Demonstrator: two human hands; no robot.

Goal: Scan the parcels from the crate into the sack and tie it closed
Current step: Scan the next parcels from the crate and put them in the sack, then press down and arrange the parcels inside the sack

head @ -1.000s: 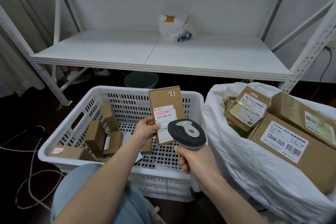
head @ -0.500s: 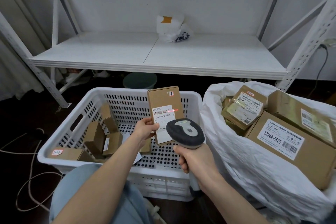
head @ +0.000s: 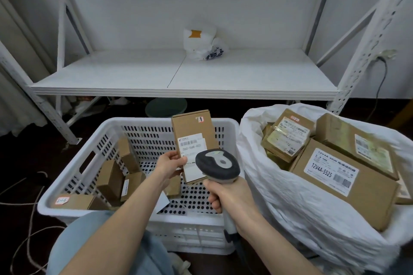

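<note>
left hand pinches upright parcel over crate far rim | right hand grips scanner | risk: scanner head covers label, misread

The red light from the scanner is gone from the label now. A second ago it glowed on the left of the bar code, then on the right. The parcel in the left hand leans a bit more. The crate and sack sit a little further left in the view.
</note>
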